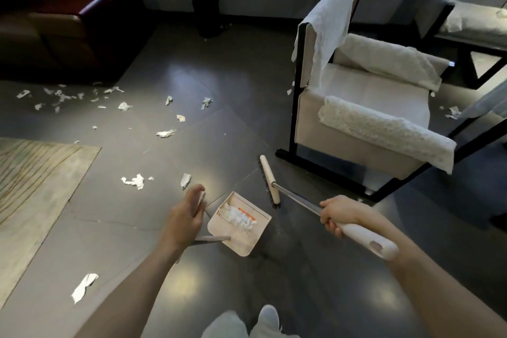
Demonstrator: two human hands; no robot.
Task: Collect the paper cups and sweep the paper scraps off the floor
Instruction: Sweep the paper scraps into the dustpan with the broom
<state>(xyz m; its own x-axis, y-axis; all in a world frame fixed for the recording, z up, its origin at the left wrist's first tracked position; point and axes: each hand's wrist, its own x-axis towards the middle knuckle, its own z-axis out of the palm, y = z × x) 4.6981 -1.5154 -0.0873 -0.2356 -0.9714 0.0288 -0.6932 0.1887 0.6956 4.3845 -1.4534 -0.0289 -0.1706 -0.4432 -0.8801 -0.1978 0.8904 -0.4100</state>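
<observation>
Sweeping step, head view: right hand [337, 214] wrapped round the cream-and-steel long-handled broom [270, 181], its head just beside the beige plastic dustpan [258, 230], which already holds some white paper scraps [241, 218]. Left hand [186, 217] is at the pan's stick; grip unclear. Next: shift pan and broom left, where most scraps lie on the dark tiled floor [247, 90].

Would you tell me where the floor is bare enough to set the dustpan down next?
Bare floor lies between the bin and the chair, and between the dustpan and your feet. Right of the dustpan lies the broom. It is crowded with scraps between rug and sofa.
</observation>
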